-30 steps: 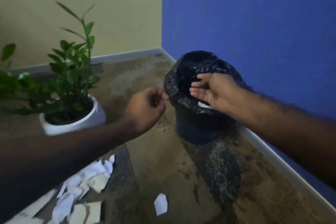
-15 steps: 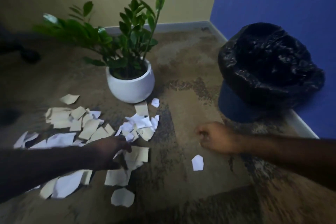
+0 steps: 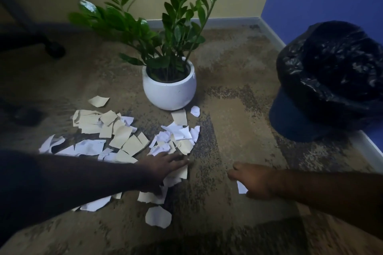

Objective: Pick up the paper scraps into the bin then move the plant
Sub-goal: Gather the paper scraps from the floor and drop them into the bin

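Several white and cream paper scraps [image 3: 122, 136] lie spread on the carpet in front of the plant [image 3: 169, 84], a green leafy plant in a round white pot. My left hand [image 3: 163, 168] lies flat, fingers stretched out, on the scraps at the near right edge of the pile. My right hand [image 3: 251, 179] is low over the carpet, fingers curled down onto a single white scrap [image 3: 241, 187] that shows under it. The bin [image 3: 329, 80], lined with a black bag, stands at the right by the blue wall.
A chair base with a castor [image 3: 52, 49] stands at the far left. A white skirting board [image 3: 371, 149] runs along the blue wall behind the bin. A lone white scrap [image 3: 158, 216] lies nearest to me.
Both hands have come down from the bin to the floor. My left hand has spread flat on the pile and my right hand has moved onto the single scrap.
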Action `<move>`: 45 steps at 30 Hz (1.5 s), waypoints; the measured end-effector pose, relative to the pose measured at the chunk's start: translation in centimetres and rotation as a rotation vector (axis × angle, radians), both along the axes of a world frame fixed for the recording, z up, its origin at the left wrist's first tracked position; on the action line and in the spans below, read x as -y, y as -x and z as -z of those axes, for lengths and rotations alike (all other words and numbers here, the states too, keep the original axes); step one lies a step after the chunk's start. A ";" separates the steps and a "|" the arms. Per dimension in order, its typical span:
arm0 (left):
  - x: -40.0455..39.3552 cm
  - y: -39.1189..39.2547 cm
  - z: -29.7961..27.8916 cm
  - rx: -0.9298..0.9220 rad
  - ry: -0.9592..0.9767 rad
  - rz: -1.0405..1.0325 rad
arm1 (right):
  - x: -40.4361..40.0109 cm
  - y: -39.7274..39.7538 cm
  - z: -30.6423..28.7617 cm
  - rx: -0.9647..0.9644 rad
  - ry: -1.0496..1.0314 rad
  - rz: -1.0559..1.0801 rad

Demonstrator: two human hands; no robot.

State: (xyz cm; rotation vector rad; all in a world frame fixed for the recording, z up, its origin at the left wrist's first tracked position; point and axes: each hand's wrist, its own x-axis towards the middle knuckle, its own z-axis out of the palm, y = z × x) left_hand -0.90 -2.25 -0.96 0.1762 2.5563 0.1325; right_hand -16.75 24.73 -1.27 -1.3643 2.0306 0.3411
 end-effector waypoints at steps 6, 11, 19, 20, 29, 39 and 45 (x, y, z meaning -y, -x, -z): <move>0.8 -0.8 1.7 0.001 -0.040 0.007 | 1.3 -0.4 0.4 0.085 0.052 0.061; 0.8 -0.5 1.8 -0.026 -0.093 -0.036 | 1.9 -1.2 1.0 0.150 0.087 0.080; 1.9 0.9 0.7 -0.051 -0.166 -0.393 | 5.4 -4.6 0.7 0.293 0.231 0.120; 2.1 1.2 0.3 -0.064 -0.188 -0.420 | 6.1 -5.3 0.6 0.310 0.273 0.121; 3.1 2.9 -1.0 -0.252 -0.421 -0.649 | 12.6 -11.5 1.0 0.474 0.394 0.189; 3.7 1.9 -0.6 -0.280 -0.614 -0.876 | 13.1 -13.4 3.3 0.362 0.287 0.001; 4.0 2.2 -0.3 -0.263 -0.645 -0.980 | 13.2 -12.7 3.2 0.332 0.331 0.040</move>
